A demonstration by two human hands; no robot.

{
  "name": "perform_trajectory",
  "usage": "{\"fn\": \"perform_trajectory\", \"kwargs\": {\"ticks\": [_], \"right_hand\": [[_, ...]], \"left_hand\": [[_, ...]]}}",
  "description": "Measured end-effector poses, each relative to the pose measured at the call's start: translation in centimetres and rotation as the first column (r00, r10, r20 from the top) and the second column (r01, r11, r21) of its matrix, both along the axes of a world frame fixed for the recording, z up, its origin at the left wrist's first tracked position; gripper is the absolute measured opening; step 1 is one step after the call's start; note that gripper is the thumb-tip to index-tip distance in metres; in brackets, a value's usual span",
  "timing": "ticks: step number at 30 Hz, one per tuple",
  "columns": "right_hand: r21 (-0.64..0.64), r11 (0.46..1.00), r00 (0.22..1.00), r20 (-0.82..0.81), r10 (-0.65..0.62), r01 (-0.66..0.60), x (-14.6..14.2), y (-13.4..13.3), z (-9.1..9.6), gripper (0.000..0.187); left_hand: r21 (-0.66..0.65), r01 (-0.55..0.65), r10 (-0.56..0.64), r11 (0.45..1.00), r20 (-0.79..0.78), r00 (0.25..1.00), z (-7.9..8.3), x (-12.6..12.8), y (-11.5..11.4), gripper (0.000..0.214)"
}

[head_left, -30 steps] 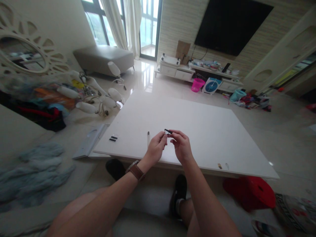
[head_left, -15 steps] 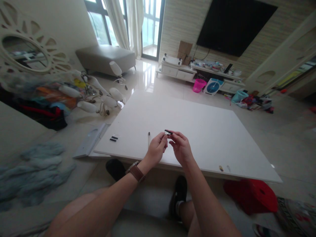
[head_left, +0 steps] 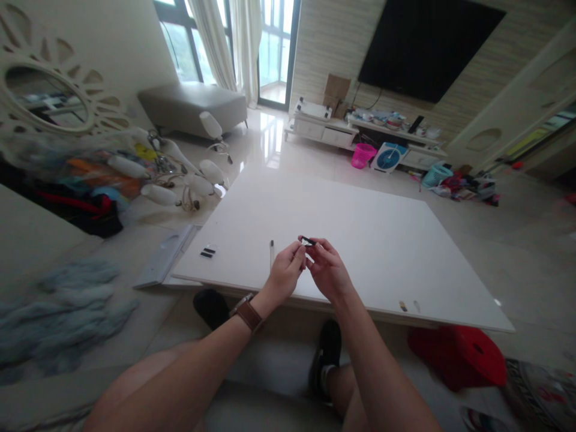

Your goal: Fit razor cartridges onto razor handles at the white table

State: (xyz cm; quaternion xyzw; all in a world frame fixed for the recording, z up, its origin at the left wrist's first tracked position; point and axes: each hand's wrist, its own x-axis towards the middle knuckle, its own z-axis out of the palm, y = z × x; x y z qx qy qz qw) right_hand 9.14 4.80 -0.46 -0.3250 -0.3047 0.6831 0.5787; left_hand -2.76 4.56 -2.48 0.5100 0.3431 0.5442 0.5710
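My left hand [head_left: 284,273] and my right hand [head_left: 327,270] meet above the near edge of a low white table [head_left: 360,228]. Both pinch a small black part [head_left: 308,242] between their fingertips. A brown watch strap circles my left wrist. A thin white pen-like stick [head_left: 271,251] lies on the table just left of my left hand. Two small black pieces [head_left: 207,252] lie near the table's left corner.
A flat grey-white device [head_left: 164,257] lies on the floor by the table's left edge. A red stool [head_left: 459,355] sits under the right front. Blue cloth [head_left: 63,306], a chandelier [head_left: 180,174], a TV cabinet and pink basket [head_left: 362,155] stand around.
The hands have drawn a little closer together around the small black part; the view has hardly shifted.
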Motion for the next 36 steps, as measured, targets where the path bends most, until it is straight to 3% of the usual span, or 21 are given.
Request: {"fn": "perform_trajectory", "kwargs": {"ticks": [9, 26, 36], "right_hand": [[0.028, 1.000, 0.998, -0.068, 0.003, -0.001, -0.13, -0.03, -0.04, 0.022], [0.072, 0.997, 1.000, -0.020, 0.003, -0.002, -0.38, -0.37, 0.08, 0.017], [0.109, 0.994, 1.000, 0.026, -0.017, 0.014, -0.35, -0.54, -0.09, 0.016]], "left_hand": [[0.034, -0.014, 0.013, 0.999, 0.015, 1.000, 0.88, -0.07, -0.41, 0.041], [0.050, -0.013, 0.013, 0.999, 0.015, 1.000, 0.71, -0.07, -0.50, 0.042], [0.095, -0.038, 0.050, 0.995, -0.124, 0.991, 0.30, -0.37, -0.67, 0.039]]}}
